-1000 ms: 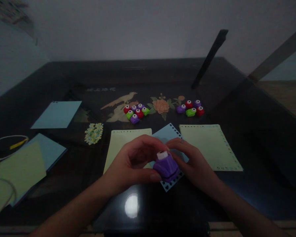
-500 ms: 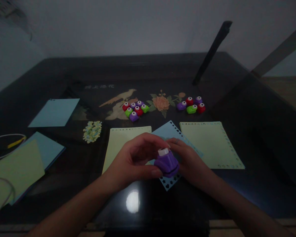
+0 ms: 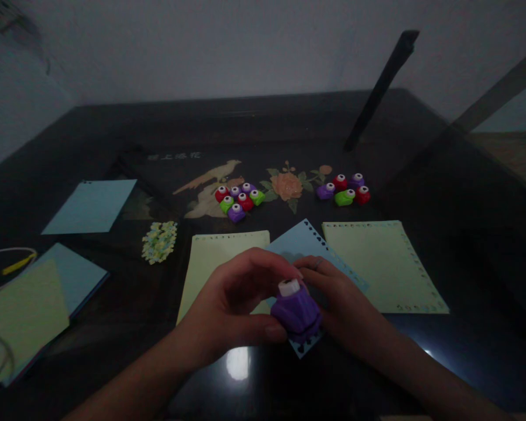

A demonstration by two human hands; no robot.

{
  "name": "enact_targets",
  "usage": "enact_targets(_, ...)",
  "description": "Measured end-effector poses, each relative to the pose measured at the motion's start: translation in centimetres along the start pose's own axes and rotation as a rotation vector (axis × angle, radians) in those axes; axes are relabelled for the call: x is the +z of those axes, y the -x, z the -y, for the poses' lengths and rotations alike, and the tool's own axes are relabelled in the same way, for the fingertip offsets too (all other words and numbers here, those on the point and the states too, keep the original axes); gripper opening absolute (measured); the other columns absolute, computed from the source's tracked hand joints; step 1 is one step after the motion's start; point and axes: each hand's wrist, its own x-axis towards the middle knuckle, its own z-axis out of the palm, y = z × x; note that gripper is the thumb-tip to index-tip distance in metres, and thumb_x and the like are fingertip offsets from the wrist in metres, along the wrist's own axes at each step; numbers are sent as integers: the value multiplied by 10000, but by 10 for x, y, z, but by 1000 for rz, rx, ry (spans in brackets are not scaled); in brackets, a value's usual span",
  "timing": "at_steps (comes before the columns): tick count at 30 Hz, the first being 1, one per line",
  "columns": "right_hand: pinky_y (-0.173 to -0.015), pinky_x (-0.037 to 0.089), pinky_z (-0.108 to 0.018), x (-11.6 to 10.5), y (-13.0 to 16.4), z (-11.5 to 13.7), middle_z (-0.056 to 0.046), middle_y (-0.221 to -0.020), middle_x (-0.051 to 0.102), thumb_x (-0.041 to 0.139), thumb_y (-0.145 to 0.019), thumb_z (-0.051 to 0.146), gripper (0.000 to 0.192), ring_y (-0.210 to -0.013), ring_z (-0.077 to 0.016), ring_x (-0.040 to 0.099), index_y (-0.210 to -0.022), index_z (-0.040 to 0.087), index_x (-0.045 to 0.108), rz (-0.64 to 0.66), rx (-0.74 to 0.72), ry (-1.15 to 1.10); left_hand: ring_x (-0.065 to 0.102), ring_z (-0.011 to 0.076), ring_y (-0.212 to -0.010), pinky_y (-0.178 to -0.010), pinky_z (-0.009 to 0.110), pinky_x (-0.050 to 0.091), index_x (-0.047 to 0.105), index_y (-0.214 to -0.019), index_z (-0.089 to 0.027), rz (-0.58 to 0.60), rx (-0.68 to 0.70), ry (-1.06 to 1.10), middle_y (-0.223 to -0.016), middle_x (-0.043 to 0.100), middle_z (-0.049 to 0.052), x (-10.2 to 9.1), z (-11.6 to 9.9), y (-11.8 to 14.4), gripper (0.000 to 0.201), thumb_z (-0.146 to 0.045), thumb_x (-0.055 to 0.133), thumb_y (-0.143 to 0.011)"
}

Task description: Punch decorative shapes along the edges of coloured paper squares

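My left hand (image 3: 234, 304) holds a small purple craft punch (image 3: 296, 310) with a white top, its thumb and fingers curved around the near side. Under the punch lies a blue sheet of paper (image 3: 284, 241), turned cornerwise, with small shaped holes along its edges. My right hand (image 3: 335, 292), with a ring on one finger, is closed at the sheet just behind the punch. Its thumb and fingertips are mostly hidden by the punch. A yellow sheet (image 3: 227, 248) lies partly under my left hand, and yellow sheets with a punched border (image 3: 377, 257) lie to the right.
Several red, green and purple punches stand in a left cluster (image 3: 244, 202) and a right cluster (image 3: 344, 197). Paper cut-outs (image 3: 160, 241) lie in a heap. Blue paper (image 3: 91, 206), a yellow sheet (image 3: 21, 318) and a pale cable (image 3: 8, 250) are at left. A dark post (image 3: 381, 90) rises behind.
The whole view has shifted slightly, with the papers and hands lower in the picture. The purple punch stays in my left hand and appears tilted a little differently at the sheet's edge.
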Motion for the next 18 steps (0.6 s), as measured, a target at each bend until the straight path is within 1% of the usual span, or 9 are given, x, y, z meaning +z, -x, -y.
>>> enact_targets(3, -839, 459, -381, 0, 1, 0, -72, -1012, 590, 538, -800, 127, 217, -943, -204, 560, -973, 222, 630, 7, -17, 25, 603, 177, -815, -720, 277, 497, 634, -976, -206, -35, -45, -20, -928, 639, 55, 0, 4, -1, 373, -279, 768, -635)
enact_targets(6, -829, 469, -393, -1, 1, 1, -81, -1005, 596, 515, -824, 133, 210, -939, -212, 565, -982, 213, 627, 13, -26, 59, 607, 181, -862, -763, 291, 488, 609, -1093, -227, -68, -80, -11, -989, 639, 60, -2, 11, -3, 399, -267, 713, -709)
enact_targets(8, -822, 478, -403, -2, 0, 1, -89, -1000, 602, 503, -839, 145, 192, -934, -217, 569, -969, 202, 631, 17, -33, 84, 618, 167, -844, -774, 300, 487, 580, -1148, -247, -102, -95, 19, -1027, 632, 59, -3, 17, -5, 391, -275, 662, -767)
enact_targets(11, -826, 486, -411, -2, -1, 2, -98, -1012, 608, 502, -845, 148, 184, -937, -219, 575, -969, 190, 632, 17, -43, 108, 633, 153, -793, -770, 309, 489, 579, -1154, -240, -164, -138, 44, -1059, 626, 71, -4, 23, -8, 347, -292, 612, -813)
enact_targets(13, -838, 486, -416, -2, -2, 1, -100, -1034, 609, 516, -832, 132, 202, -957, -223, 576, -990, 191, 626, 7, -57, 120, 637, 158, -813, -773, 307, 487, 581, -1157, -229, -187, -166, 46, -1060, 628, 76, -3, 25, -10, 353, -298, 615, -812)
enact_targets(15, -836, 491, -414, -1, -2, -1, -101, -1041, 612, 525, -822, 124, 207, -963, -228, 579, -989, 192, 625, -10, -73, 133, 636, 163, -836, -780, 304, 485, 576, -1165, -225, -185, -180, 43, -1032, 638, 69, -2, 28, -12, 402, -288, 659, -777)
enact_targets(18, -825, 501, -397, 0, -2, -2, -99, -1021, 620, 515, -826, 123, 191, -945, -223, 590, -961, 197, 629, -29, -99, 146, 635, 155, -817, -794, 307, 484, 577, -1146, -208, -192, -167, -14, -981, 658, 57, -3, 32, -14, 457, -251, 719, -714)
